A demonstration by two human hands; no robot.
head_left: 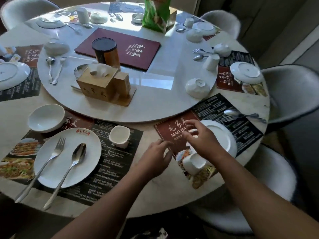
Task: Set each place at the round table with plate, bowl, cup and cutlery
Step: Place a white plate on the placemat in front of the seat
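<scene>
At the near left place a white plate (67, 156) carries a fork (51, 156) and a spoon (76, 157), with an upright bowl (45, 118) and an upright cup (119, 136) beside it. On the near right placemat (174, 133) an upside-down plate (222, 135) lies under my right hand (200, 137), whose fingers are spread over its left rim. A cup (195, 163) lies on its side below that hand. My left hand (155, 157) hovers open at the placemat's left corner. A spoon and fork (241, 114) lie at the mat's far right. An upside-down bowl (197, 87) sits on the turntable.
The white turntable (155, 100) holds a wooden tissue box (100, 81), a dark-lidded jar (106, 51), a maroon menu (127, 49) and a green bag (156, 12). Other places hold upside-down plates, bowls and cups. Grey chairs (291, 90) ring the table.
</scene>
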